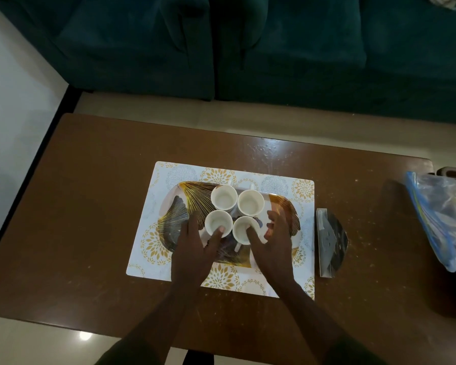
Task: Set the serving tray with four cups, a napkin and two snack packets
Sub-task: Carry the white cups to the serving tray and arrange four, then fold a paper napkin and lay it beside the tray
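Observation:
A patterned serving tray with gold leaf lines lies on a floral placemat. Several white cups stand upright on it in a tight square: far left cup, far right cup, near left cup, near right cup. My left hand touches the near left cup, thumb on its rim. My right hand rests against the near right cup, thumb at its rim, fingers spread. A dark folded napkin holder lies right of the placemat.
The brown wooden table carries a clear plastic zip bag with packets at its right end. A dark green sofa stands beyond the table. Pale floor shows to the left.

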### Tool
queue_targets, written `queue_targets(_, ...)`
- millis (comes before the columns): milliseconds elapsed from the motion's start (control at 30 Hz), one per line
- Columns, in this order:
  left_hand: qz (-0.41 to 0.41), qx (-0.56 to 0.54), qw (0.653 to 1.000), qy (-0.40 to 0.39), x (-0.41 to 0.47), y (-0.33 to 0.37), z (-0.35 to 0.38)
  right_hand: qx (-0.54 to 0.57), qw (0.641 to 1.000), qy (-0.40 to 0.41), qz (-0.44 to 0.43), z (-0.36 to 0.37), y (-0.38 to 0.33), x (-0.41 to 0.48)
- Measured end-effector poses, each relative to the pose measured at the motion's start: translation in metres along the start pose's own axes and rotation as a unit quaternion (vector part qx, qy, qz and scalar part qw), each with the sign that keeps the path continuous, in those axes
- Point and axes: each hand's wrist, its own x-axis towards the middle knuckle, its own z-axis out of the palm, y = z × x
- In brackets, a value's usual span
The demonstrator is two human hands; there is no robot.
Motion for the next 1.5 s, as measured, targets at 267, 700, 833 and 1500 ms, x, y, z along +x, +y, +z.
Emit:
queue_targets(267, 0.095, 0.044, 0.991, 0.079, 0.031, 0.054, -0.018, 0.015, 0.998, 0.051, -0.036, -0.058, -0.024, 0.064)
queue_targets(700, 0.242, -0.038, 0.969, -0.036, 0.023, 0.223, 0.093, -0.080, 0.982, 0.164, -0.053, -0.235, 0.033, 0.111)
queue_targets(833, 0.270, -0.054, 0.958, -0.079, -0.002, 0.268, 0.132, -0.064, 0.982, 0.176, -0.019, -0.279, 0.064, 0.101)
queue_targets(1500, 0.379, -0.061, 0.857, -0.343, -0.153, 0.399, 0.358, 0.008, 0.880, 0.378, 0.287, -0.513, 0.276, 0.032)
